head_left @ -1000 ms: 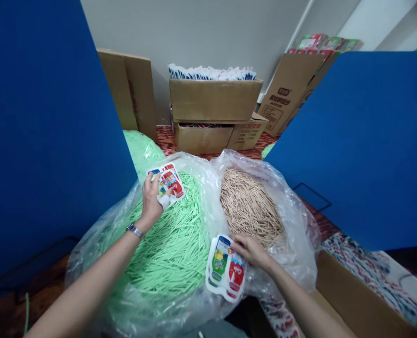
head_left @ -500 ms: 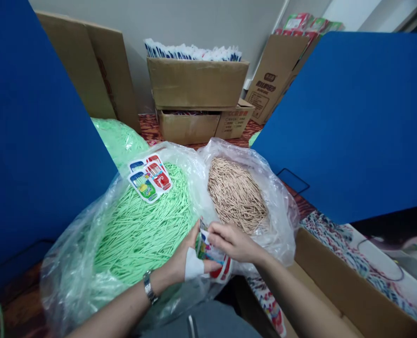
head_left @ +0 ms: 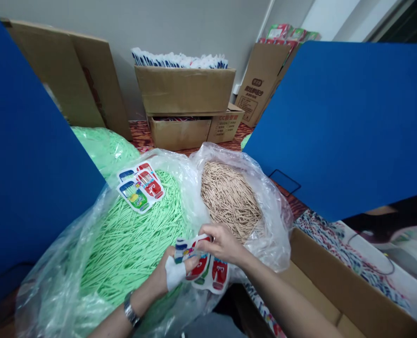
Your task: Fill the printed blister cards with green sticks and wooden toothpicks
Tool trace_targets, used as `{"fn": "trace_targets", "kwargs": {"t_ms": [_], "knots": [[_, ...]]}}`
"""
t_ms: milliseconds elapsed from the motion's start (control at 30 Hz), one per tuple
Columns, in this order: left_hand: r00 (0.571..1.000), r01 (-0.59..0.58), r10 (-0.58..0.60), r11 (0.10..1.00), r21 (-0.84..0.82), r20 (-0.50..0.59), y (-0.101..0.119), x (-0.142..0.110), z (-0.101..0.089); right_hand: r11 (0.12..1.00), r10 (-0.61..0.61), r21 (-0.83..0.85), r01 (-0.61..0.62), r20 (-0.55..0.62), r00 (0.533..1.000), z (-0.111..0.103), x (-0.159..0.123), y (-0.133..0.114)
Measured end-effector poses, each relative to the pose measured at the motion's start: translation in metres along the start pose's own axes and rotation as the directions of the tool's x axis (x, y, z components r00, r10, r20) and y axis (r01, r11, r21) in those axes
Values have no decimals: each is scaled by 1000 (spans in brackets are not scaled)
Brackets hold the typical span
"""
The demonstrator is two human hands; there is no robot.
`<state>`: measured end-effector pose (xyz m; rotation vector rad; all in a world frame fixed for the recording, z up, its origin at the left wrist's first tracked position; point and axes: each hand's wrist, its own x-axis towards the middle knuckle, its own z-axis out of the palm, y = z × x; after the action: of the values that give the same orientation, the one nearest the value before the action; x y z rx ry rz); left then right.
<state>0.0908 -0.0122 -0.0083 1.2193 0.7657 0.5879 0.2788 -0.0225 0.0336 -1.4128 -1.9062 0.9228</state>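
My left hand (head_left: 169, 270), with white tape round its palm and a metal watch on the wrist, is closed on several bottle-shaped packets (head_left: 219, 273) printed in red, blue and white. The fingers of my right hand (head_left: 224, 241) pinch the upper edge of the same packets. Both hands are above the near edges of two clear plastic bags. Light-green thin sticks (head_left: 134, 253) fill the left bag, while tan sticks (head_left: 229, 202) fill the right one. More bottle-shaped packets (head_left: 138, 193), red and green-blue, lie overlapping on top of the green sticks.
Blue panels (head_left: 352, 126) stand at both sides. Behind the bags, a carton (head_left: 185, 89) full of white-and-blue packets sits on a lower carton (head_left: 180, 134). An open cardboard box (head_left: 335, 277) is at my right. Another green-filled bag (head_left: 104, 145) lies behind, at left.
The held packets have turned from nearly edge-on to face up and are spread in a fan. Both hands have moved slightly left in view, and the whole scene has shifted left too.
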Motion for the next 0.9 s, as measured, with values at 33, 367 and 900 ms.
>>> {"fn": "trace_targets", "kwargs": {"t_ms": [33,367,900], "knots": [[1000,-6,6,1000,15,-5,1,1,1,998,-28,-54,27,-6,1000,1,-1,-1],[980,65,-74,996,-54,-186,10,4,2,966,100,-229,-117,-84,991,-41,30,54],[993,90,-98,990,-105,-71,-4,-4,3,408,546,-754,-514,-249,800,-31,96,122]]}}
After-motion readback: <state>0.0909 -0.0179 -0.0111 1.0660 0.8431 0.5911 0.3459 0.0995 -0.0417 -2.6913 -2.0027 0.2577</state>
